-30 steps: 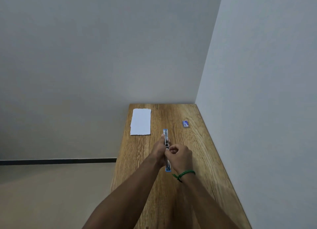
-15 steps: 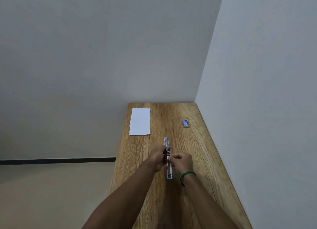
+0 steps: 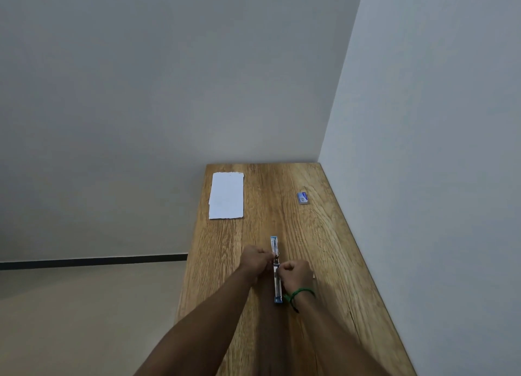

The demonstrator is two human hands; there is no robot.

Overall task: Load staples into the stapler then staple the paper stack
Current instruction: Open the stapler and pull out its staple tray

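Both of my hands meet over the stapler (image 3: 275, 268), which lies opened out flat and lengthwise on the wooden worktop (image 3: 315, 240), roughly midway between its left and right edges. My left hand (image 3: 256, 260) is curled, its fingertips pinched on the stapler's middle from the left. My right hand (image 3: 296, 274), fingers drawn together into a loose fist, grips the same middle section from the right; whether it also holds staples I cannot tell. A green band (image 3: 300, 294) circles my right wrist. The paper stack (image 3: 227, 195) lies flat near the worktop's far left corner, well apart from the stapler. The small blue-and-white staple box (image 3: 302, 198) sits near the right edge, toward the far end.
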